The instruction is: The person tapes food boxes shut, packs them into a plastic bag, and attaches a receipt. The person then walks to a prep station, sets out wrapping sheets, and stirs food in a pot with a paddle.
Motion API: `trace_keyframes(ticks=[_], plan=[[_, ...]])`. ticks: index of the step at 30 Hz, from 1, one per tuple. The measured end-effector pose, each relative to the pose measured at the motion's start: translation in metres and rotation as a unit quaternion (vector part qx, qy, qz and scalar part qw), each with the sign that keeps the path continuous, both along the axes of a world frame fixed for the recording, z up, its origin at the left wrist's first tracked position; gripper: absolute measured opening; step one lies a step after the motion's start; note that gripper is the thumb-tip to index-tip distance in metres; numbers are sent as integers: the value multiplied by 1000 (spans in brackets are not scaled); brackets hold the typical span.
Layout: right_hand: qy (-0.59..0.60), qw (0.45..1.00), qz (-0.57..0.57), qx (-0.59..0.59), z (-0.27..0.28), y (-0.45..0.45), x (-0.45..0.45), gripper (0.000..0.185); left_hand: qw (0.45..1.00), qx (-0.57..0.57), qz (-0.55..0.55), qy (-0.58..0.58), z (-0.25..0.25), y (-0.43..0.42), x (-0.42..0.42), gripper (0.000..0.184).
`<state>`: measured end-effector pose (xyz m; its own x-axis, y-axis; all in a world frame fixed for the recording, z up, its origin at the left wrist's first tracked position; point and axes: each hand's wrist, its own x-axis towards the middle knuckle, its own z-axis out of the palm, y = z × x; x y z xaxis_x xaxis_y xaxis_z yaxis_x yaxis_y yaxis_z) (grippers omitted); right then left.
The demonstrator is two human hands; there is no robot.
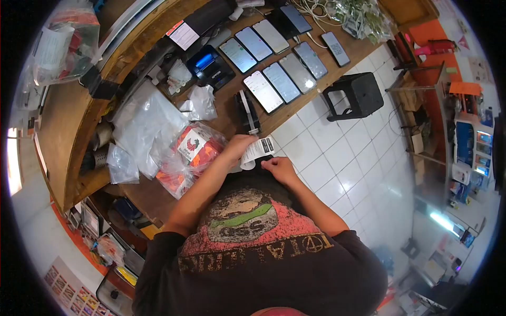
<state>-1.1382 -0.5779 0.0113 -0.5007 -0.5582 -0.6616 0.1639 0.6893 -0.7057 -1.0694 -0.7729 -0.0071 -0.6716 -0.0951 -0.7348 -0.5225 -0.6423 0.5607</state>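
Observation:
My left hand (239, 149) is closed on a white printed label (257, 149), a paper strip that curls at its lower end. Close by on the right, my right hand (280, 170) has its fingers pinched beside the label, at a small dark thing that I cannot make out. Just above the hands, a black tape dispenser (246, 111) stands at the table's edge. Left of my left forearm lies a red package (211, 138) in clear plastic, with a white and red card (193, 144) on it.
Several phones with lit screens (262, 91) lie in rows on the wooden table (282, 113), near a black label printer (212, 67). Clear plastic bags (145, 113) spread to the left. A black stool (363, 95) stands on the tiled floor at right.

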Motion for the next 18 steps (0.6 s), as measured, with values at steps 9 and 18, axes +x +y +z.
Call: trace_keyframes(ticks=[9,18], plan=[[-16,999,-2,28,-19,5,-2,24,969,-205,52,-127,-60,39,1,29],[-156,962,122,-186,77,-43,14,21,783,-610,59,104,147,5,79,14]])
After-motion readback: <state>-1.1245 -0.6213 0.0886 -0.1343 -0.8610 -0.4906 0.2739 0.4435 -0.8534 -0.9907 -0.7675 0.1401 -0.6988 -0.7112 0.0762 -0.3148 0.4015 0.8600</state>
